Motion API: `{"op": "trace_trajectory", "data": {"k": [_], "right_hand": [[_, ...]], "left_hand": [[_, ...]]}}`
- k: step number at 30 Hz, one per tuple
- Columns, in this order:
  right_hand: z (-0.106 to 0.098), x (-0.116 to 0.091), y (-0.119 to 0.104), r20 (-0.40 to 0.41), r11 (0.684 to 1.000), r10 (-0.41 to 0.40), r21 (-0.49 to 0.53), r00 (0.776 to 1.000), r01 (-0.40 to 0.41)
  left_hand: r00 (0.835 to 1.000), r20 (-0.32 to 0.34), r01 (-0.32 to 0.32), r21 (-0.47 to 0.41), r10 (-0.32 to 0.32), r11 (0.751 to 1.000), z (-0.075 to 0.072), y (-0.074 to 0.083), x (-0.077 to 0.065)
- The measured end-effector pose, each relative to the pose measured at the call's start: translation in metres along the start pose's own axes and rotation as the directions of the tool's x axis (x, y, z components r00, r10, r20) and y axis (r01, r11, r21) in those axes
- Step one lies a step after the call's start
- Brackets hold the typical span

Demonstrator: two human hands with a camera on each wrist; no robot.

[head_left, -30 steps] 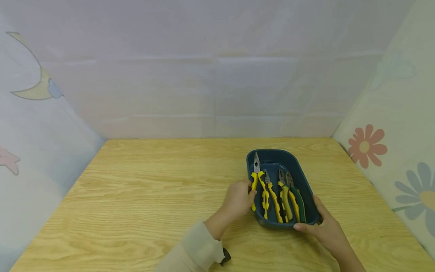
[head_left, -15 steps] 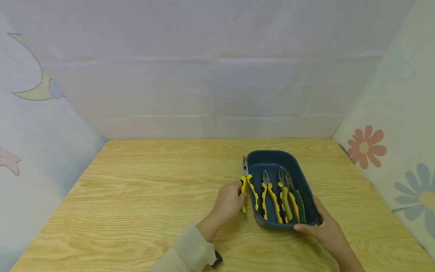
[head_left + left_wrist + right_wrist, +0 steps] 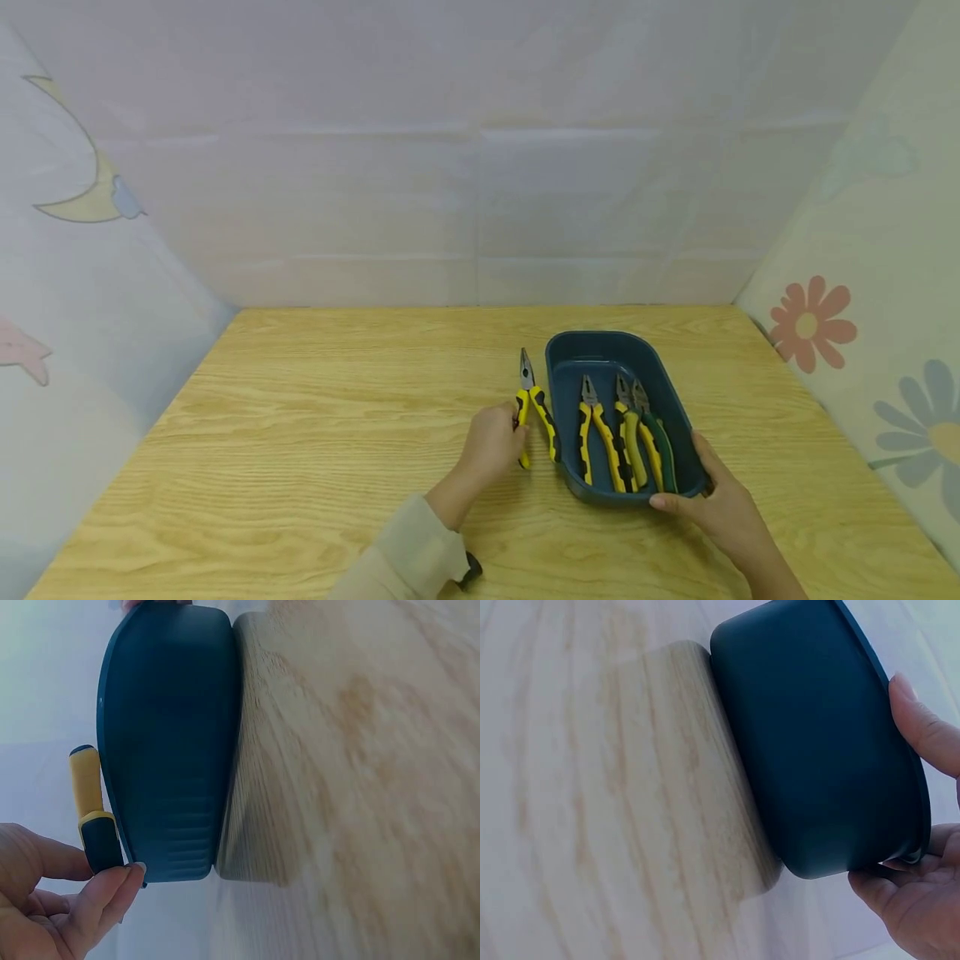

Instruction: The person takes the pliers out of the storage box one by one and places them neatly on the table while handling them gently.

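Just left of the dark blue tray (image 3: pixel 592 348), my left hand (image 3: pixel 491 446) pinches needle-nose pliers (image 3: pixel 527 379) by one yellow-and-black handle. Their jaws point away from me and the handles spread apart. In the left wrist view thumb and fingers (image 3: pixel 97 896) squeeze a handle (image 3: pixel 88 780) beside the tray's wall (image 3: pixel 169 735). My right hand (image 3: pixel 722 510) grips the tray's near right corner, thumb on the rim; the right wrist view shows fingers under the rim. Inside lie yellow-and-black pliers (image 3: pixel 588 392), yellow-handled pliers (image 3: pixel 633 454) and green-and-yellow pliers (image 3: pixel 660 446), side by side.
The tray stands on a wood-grain table (image 3: pixel 315 433), towards its right side. A pale cloth wall (image 3: pixel 476 183) rises behind the table, and printed walls with flowers (image 3: pixel 807 325) and a moon stand at the sides.
My left hand has drawn the needle-nose pliers leftward, from over the tray's left side to outside it. My right hand and the tray have stayed in place.
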State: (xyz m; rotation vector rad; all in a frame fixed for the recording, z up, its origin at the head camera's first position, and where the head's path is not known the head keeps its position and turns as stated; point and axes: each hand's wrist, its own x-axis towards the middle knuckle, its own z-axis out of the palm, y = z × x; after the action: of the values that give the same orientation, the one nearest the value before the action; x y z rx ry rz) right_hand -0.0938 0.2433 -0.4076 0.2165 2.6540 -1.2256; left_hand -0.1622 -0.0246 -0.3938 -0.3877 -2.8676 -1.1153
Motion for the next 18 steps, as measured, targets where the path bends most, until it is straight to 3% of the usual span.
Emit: {"op": "trace_trajectory", "data": {"k": [5,9,18], "right_hand": [[-0.0001,0.0002,-0.0004,-0.011,1.0,-0.013,-0.002,1.0,0.013],[0.0,0.0008,-0.001,-0.018,1.0,-0.024,-0.002,1.0,0.024],[0.0002,0.0,0.0,-0.016,0.999,-0.034,0.018,0.999,0.034]], "left_hand": [[1.0,-0.011,0.002,0.015,-0.002,1.0,-0.0012,-0.0032,-0.0008],[0.999,0.023,0.041,0.034,-0.042,0.999,0.0005,-0.0054,0.0009],[0.995,0.071,0.059,0.089,-0.066,0.994,0.0032,-0.0095,0.0031]]}}
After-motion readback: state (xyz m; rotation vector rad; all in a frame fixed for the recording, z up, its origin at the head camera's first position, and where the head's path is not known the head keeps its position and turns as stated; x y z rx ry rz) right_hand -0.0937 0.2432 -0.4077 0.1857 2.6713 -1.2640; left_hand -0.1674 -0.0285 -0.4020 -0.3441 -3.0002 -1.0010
